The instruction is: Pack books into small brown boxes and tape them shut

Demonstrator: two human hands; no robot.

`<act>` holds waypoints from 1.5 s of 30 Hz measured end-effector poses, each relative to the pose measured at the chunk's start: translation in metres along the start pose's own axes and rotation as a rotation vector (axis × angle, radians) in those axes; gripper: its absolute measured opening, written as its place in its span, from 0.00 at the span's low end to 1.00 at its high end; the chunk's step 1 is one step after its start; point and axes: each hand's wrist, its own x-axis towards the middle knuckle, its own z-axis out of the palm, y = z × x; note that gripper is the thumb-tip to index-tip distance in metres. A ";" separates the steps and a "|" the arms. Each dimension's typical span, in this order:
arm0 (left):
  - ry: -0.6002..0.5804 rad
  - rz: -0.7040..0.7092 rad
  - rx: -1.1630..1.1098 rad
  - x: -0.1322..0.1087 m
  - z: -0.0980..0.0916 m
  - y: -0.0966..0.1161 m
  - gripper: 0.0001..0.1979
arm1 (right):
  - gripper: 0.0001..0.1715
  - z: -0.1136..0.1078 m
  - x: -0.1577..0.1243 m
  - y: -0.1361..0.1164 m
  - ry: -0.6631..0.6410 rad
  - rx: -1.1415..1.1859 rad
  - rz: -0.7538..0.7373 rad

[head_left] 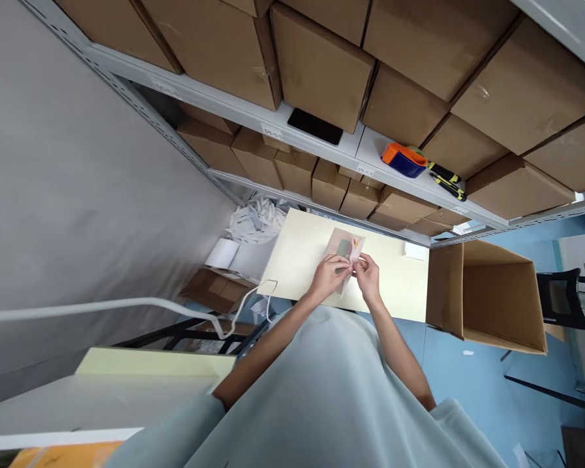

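Observation:
Over the pale yellow tabletop (292, 260), a thin pinkish folded sheet or flat packet (338, 241) with a green patch and small red and yellow marks is between my hands. My left hand (330, 273) has its fingers closed on its near middle part. The fingertips of my right hand (367, 272) pinch its right-hand flap, close beside the left fingertips. Fingers cover part of it, and I cannot tell whether it is paper or plastic.
A small white box (415, 251) lies at the table's right end. Beside it stands an open cardboard box (500, 296). Shelves of cartons rise behind, with an orange and blue holder (404, 160) and yellow-black cutters (447, 186). A white cable (151, 301) crosses the left.

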 end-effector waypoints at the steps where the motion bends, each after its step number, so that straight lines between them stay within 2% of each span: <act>1: -0.011 0.012 0.027 -0.002 -0.006 0.000 0.07 | 0.25 0.006 0.000 0.000 -0.004 -0.012 0.000; 5: -0.128 0.091 0.003 -0.010 -0.037 -0.004 0.09 | 0.24 0.021 -0.001 0.002 0.041 -0.074 0.026; 6: -0.126 0.097 -0.023 -0.011 -0.046 -0.008 0.09 | 0.24 0.023 -0.002 0.002 0.061 -0.081 0.037; 8: -0.012 0.054 -0.055 -0.012 -0.064 -0.017 0.11 | 0.24 0.026 -0.005 0.001 0.081 -0.068 0.058; 10: 0.153 -0.065 -0.076 -0.012 -0.081 -0.028 0.18 | 0.23 0.026 -0.008 -0.001 0.075 -0.033 0.071; 11: 0.179 -0.135 -0.112 -0.012 -0.089 -0.034 0.22 | 0.23 0.026 -0.011 -0.002 0.066 -0.020 0.074; 12: 0.147 -0.199 -0.170 -0.011 -0.095 -0.039 0.26 | 0.23 0.025 -0.013 -0.002 0.055 -0.010 0.076; 14: -0.003 -0.288 -0.313 -0.012 -0.102 -0.048 0.29 | 0.22 0.025 -0.017 -0.002 0.032 0.003 0.082; 16: -0.103 -0.317 -0.396 -0.014 -0.104 -0.052 0.30 | 0.23 0.025 -0.019 0.000 0.013 0.013 0.086; 17: -0.109 -0.322 -0.405 -0.015 -0.103 -0.054 0.31 | 0.24 0.025 -0.019 0.001 0.005 0.017 0.088; 21: -0.058 -0.330 -0.407 -0.019 -0.097 -0.054 0.32 | 0.28 0.024 -0.019 0.001 -0.038 0.009 0.079; 27: 0.019 -0.292 -0.421 -0.013 -0.091 -0.047 0.32 | 0.30 0.018 -0.015 -0.016 -0.126 -0.032 -0.063; 31: 0.025 -0.268 -0.413 -0.005 -0.088 -0.039 0.32 | 0.31 0.009 -0.006 -0.023 -0.136 -0.094 -0.045; 34: 0.023 -0.241 -0.381 0.000 -0.088 -0.033 0.32 | 0.30 -0.002 0.003 -0.031 -0.128 -0.167 -0.089; 38: 0.077 -0.127 -0.240 0.003 -0.090 -0.023 0.23 | 0.26 -0.016 0.007 -0.046 -0.097 -0.190 -0.200; 42: 0.207 0.079 -0.173 0.005 -0.094 -0.014 0.11 | 0.20 -0.026 0.003 -0.054 -0.231 -0.078 -0.337; 45: 0.282 0.197 -0.156 0.006 -0.095 -0.012 0.08 | 0.15 -0.030 -0.001 -0.046 -0.275 -0.037 -0.394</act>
